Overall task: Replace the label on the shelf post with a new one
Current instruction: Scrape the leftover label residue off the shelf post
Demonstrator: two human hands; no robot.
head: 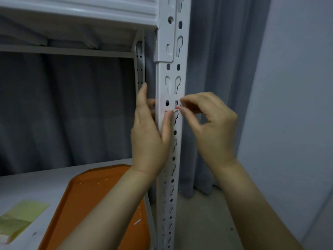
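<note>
A white slotted shelf post (170, 73) runs up the middle of the view. A small torn remnant of a label (177, 105), white with a red edge, sticks to its front right edge. My right hand (212, 127) pinches this remnant between thumb and forefinger. My left hand (149, 134) wraps round the post from the left, its thumb pressed on the front face just below the label and its fingers behind the post. A faint pale patch shows on the post beside the remnant.
An orange tray (90, 204) with small white scraps lies on the white shelf (36, 183) at lower left, beside a yellow-green sheet (19, 219). Another shelf (77, 13) is overhead. Grey curtains (216, 60) hang behind, a pale wall (297, 87) stands right.
</note>
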